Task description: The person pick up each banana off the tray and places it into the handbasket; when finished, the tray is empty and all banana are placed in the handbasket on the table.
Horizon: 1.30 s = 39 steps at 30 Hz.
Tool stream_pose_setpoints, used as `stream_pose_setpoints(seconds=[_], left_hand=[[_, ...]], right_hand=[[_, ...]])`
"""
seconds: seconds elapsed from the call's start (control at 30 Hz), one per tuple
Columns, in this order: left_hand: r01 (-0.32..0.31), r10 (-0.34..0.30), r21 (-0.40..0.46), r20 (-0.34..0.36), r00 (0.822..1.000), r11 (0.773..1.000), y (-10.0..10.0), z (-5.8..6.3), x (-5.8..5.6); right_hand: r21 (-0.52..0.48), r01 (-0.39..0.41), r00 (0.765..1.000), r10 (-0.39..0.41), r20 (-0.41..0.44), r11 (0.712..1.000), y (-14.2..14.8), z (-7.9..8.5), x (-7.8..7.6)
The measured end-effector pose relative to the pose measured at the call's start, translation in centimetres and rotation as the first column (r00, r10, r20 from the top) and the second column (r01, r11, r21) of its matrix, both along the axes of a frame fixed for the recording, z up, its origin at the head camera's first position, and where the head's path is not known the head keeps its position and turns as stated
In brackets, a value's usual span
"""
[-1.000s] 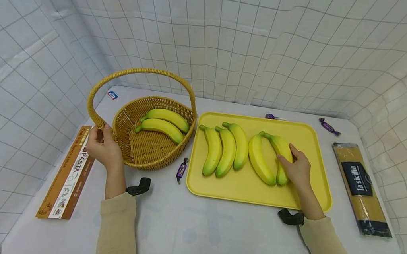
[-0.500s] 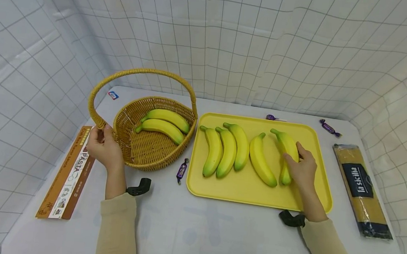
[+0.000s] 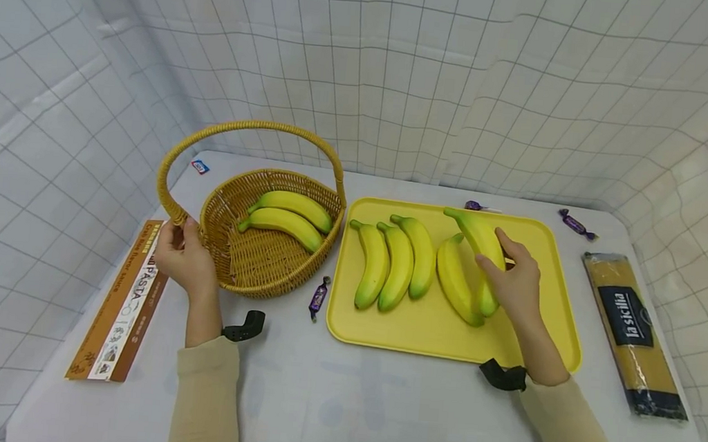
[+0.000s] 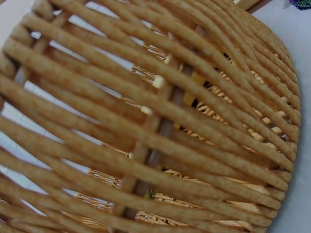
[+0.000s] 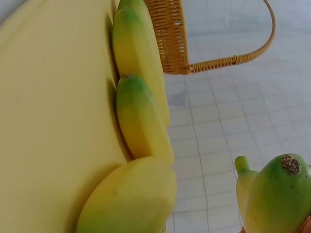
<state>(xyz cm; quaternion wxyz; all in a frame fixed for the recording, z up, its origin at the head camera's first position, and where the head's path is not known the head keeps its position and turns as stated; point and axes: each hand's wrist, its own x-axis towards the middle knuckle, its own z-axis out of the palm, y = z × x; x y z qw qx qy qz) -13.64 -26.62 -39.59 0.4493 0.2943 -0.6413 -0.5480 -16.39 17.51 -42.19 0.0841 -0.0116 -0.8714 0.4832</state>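
My left hand (image 3: 187, 255) grips the foot of the handle of a wicker basket (image 3: 262, 280), at its left side. Inside the basket lie two bananas (image 3: 283, 224), side by side. Woven basket wall (image 4: 146, 121) fills the left wrist view, where no fingers show. With thumb and fingers my right hand (image 3: 514, 279) holds a banana (image 3: 480, 238) raised above the yellow tray (image 3: 395, 332). Its blunt green tip (image 5: 279, 194) shows at lower right in the right wrist view. Under it, another banana (image 3: 454, 277) lies on the tray, partly overlapped. Several more bananas (image 3: 395, 269) rest on the tray's left half.
A pasta box (image 3: 116, 306) lies left of the basket, and a la sicilia spaghetti pack (image 3: 635, 333) lies right of the tray. Wrapped candies (image 3: 319, 298) and a lollipop (image 3: 474, 205) lie around the tray. Gridded white cloth (image 3: 415, 80) stands behind the table.
My right hand first slid the banana rightward, away from its neighbour, then lifted it and carried it left over that neighbour. My left hand stays on the basket handle.
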Motion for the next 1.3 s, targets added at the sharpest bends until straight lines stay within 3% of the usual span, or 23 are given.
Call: stream_pose_setpoints(seconds=[0.27,0.53,0.77,1.0,1.13,1.3], left_hand=[[0.003,-0.003,0.0,-0.01,1.0,1.0,0.1,0.1,0.0],[-0.006,0.006,-0.006,-0.003,1.0,1.0,0.0,0.1,0.0],[-0.011,0.011,-0.011,0.006,1.0,1.0,-1.5,-2.1,-1.0],[-0.002,0.002,-0.002,0.006,1.0,1.0,-0.7,-0.8,-0.4],[-0.003,0.003,-0.006,0.007,1.0,1.0,-1.4,-1.9,-0.8],[0.005,-0.005,-0.008,0.008,1.0,1.0,-1.9,-2.5,-0.9]], right_hand=[[-0.033,-0.164,0.986,0.164,-0.023,0.986,-4.5,1.5,-0.8],[-0.025,-0.327,0.943,0.325,-0.075,0.945,-10.7,3.1,-1.6],[-0.048,-0.443,0.891,0.434,-0.135,0.895,-17.1,4.5,-2.1],[-0.027,-0.517,0.841,0.501,-0.203,0.856,-22.9,5.6,-3.1],[0.024,-0.538,0.819,0.529,-0.222,0.843,-25.5,5.5,-4.1],[0.072,-0.546,0.812,0.549,-0.201,0.834,-27.7,4.7,-5.0]])
